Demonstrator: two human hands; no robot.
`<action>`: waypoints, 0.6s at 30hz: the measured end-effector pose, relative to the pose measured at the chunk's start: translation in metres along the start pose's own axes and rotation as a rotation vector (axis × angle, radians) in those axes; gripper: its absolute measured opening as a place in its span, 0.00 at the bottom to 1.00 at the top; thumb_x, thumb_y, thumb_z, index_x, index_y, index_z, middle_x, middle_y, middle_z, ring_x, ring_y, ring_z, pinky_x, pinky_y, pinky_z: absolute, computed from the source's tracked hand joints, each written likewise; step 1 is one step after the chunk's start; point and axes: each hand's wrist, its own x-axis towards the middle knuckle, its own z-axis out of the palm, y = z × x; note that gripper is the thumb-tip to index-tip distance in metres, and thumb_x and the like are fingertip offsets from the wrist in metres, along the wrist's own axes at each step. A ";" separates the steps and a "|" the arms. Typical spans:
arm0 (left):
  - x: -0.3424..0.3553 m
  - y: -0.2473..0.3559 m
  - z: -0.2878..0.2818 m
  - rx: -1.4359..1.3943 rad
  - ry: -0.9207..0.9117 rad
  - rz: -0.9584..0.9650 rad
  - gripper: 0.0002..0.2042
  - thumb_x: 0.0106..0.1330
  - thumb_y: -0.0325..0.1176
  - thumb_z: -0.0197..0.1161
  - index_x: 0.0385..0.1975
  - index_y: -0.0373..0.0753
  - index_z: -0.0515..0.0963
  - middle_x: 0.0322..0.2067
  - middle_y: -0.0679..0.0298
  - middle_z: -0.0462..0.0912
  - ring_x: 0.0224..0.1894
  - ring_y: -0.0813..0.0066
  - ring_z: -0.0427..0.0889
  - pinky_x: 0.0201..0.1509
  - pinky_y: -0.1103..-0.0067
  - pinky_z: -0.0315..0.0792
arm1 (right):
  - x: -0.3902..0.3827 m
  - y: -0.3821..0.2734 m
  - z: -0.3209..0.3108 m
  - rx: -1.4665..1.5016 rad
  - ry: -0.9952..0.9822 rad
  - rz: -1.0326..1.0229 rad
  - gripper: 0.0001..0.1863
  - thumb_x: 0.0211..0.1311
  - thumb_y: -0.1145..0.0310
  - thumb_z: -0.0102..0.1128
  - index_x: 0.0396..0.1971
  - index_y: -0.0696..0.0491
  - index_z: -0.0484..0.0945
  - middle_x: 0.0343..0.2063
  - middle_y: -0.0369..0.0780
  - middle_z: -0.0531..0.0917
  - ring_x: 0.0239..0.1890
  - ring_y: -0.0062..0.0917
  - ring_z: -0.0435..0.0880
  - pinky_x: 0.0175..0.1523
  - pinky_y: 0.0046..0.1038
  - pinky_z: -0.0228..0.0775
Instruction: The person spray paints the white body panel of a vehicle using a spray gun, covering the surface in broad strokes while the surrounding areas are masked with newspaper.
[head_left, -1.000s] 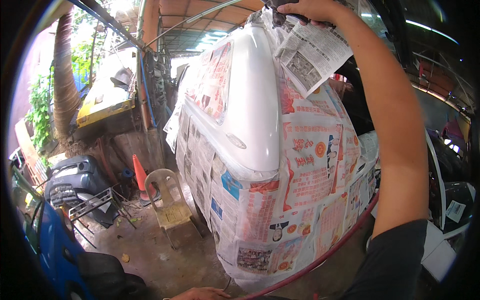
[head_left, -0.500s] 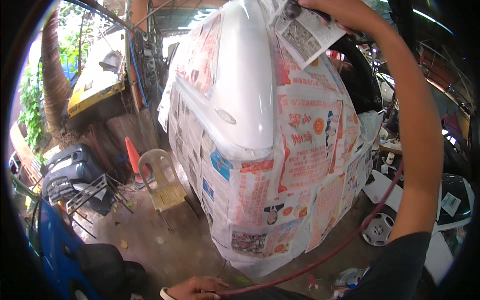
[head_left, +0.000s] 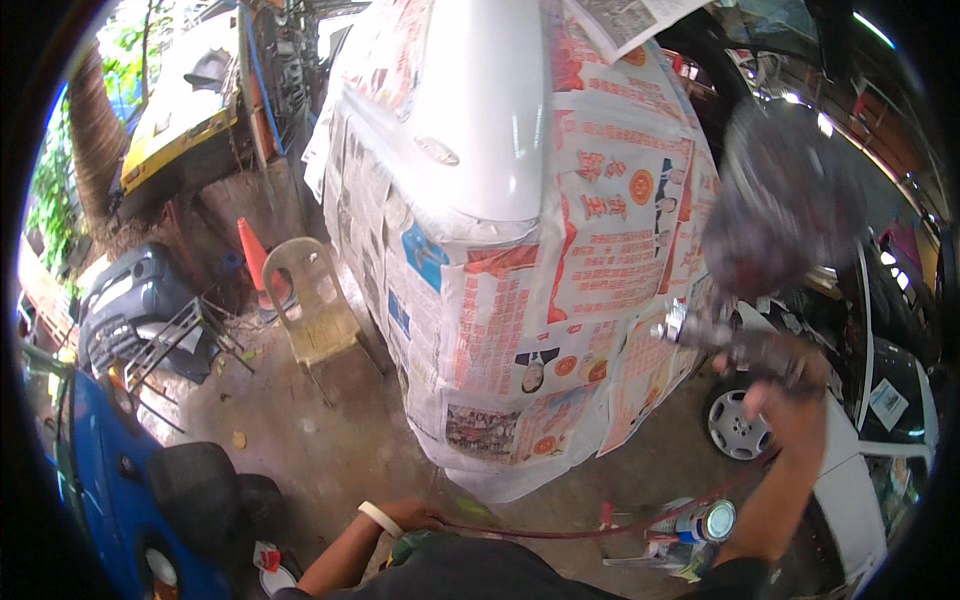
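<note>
My right hand (head_left: 795, 400) is closed around the handle of a spray gun (head_left: 745, 352), raised at the right. Its dark, translucent paint cup (head_left: 780, 200) is smeared by motion. Low at the front, my left hand (head_left: 412, 516), with a pale band at the wrist, holds a dark red hose (head_left: 545, 534) that runs right toward my other arm. Ahead stands a vehicle whose glossy white panel (head_left: 490, 120) is bare, with a small oval lamp (head_left: 436, 151) in it. Newspaper sheets (head_left: 610, 250) cover the surfaces around that panel. The gun is to the right of the papered side.
On the left are a beige plastic chair (head_left: 318, 345), an orange cone (head_left: 256, 260), a dark bumper (head_left: 140, 300) and a blue vehicle (head_left: 110, 480). A paint can (head_left: 712, 521) sits on the floor beside my right arm. A white car (head_left: 830, 470) stands at the right.
My right hand has come down from the top of the vehicle to the right side, bringing the spray gun into full view. The view has tilted downward. My left hand still holds the hose.
</note>
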 end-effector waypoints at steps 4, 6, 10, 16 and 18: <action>0.049 -0.145 0.065 0.309 -0.085 -0.249 0.22 0.70 0.47 0.61 0.57 0.40 0.81 0.55 0.50 0.84 0.56 0.50 0.83 0.61 0.63 0.73 | -0.085 0.049 0.080 0.156 0.053 -0.012 0.37 0.47 0.43 0.81 0.49 0.59 0.84 0.38 0.43 0.89 0.38 0.27 0.87 0.47 0.32 0.77; 0.042 -0.191 0.095 0.220 -0.152 -0.424 0.27 0.68 0.56 0.62 0.58 0.42 0.81 0.55 0.51 0.84 0.58 0.48 0.81 0.64 0.61 0.71 | -0.126 0.062 0.142 0.426 0.044 0.046 0.34 0.53 0.45 0.78 0.49 0.58 0.83 0.44 0.47 0.89 0.45 0.30 0.90 0.54 0.33 0.77; 0.018 -0.151 0.091 0.130 -0.039 -0.365 0.29 0.70 0.57 0.61 0.61 0.41 0.78 0.58 0.51 0.82 0.62 0.53 0.78 0.68 0.63 0.69 | -0.181 0.045 0.241 0.692 -0.166 0.292 0.19 0.64 0.61 0.74 0.48 0.56 0.82 0.43 0.45 0.89 0.42 0.25 0.88 0.52 0.29 0.77; -0.072 -0.064 -0.007 -0.730 0.124 0.089 0.33 0.68 0.48 0.69 0.68 0.35 0.69 0.66 0.54 0.74 0.68 0.63 0.71 0.73 0.68 0.63 | -0.182 -0.022 0.376 0.622 -0.541 0.371 0.26 0.67 0.67 0.70 0.64 0.49 0.75 0.44 0.41 0.88 0.36 0.20 0.85 0.43 0.24 0.77; -0.117 -0.055 -0.026 -0.845 0.095 0.206 0.37 0.67 0.48 0.71 0.70 0.35 0.65 0.67 0.55 0.71 0.70 0.64 0.68 0.74 0.68 0.61 | -0.173 -0.061 0.404 0.679 -0.614 0.412 0.30 0.71 0.67 0.65 0.72 0.46 0.69 0.44 0.42 0.87 0.32 0.18 0.85 0.40 0.26 0.77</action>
